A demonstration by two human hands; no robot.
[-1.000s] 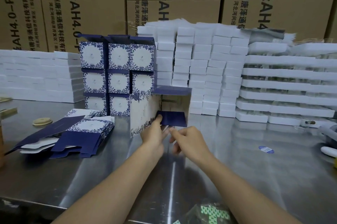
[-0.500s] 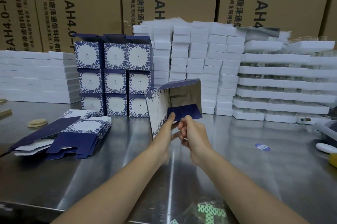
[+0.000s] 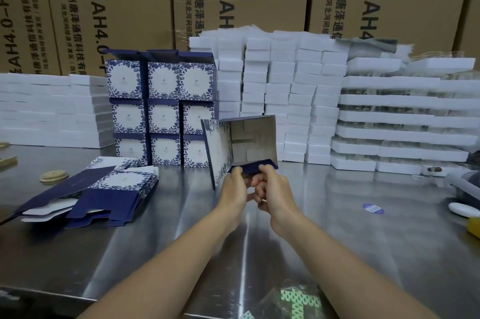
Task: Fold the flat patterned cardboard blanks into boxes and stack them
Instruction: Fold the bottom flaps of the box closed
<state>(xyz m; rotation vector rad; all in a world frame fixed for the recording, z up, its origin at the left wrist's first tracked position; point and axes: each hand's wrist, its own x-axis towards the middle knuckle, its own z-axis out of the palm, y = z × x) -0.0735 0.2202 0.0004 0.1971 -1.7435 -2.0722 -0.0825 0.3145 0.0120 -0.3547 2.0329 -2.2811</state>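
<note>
Green-patterned bag (image 3: 301, 301) is cut off at bottom edge.

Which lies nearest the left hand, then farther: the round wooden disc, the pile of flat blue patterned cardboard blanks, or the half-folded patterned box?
1. Half-folded box: held by the left hand.
2. Pile of flat blanks: to its left.
3. Wooden disc: farthest left.

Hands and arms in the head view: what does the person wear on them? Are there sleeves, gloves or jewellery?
The left hand and right hand are bare: no gloves, and no ring shows on the fingers. The left forearm and right forearm are uncovered down to the picture's edge, with no sleeve, watch or bracelet in view.
</note>
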